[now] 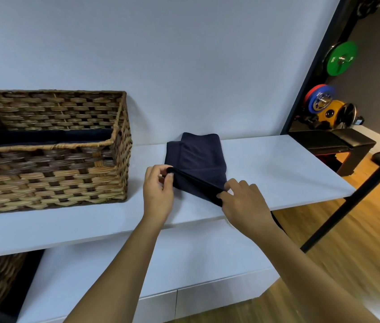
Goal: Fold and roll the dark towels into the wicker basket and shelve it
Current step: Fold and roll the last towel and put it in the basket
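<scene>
Pinching the near edge of the folded dark navy cloth towel [197,164], both hands start what looks like the first turn of a roll on the white glossy table [277,164]. The left hand [158,190] has thumb and fingertips closed on the towel's left corner; the right hand [244,201] nips the right corner between thumb and fingers, and this grip sits close to the table's front edge. The towel lies beyond both grips, flat toward the pale wall [184,54]. The brown woven wicker basket [51,169], left of the left grip, already holds dark cloth inside.

The likely trouble: the started roll runs slanted, right end nearer the person, so the roll may cone or skew. The layers could also slide on the smooth table, loosening the fold. If the right grip slips, that corner may droop over the edge.
</scene>
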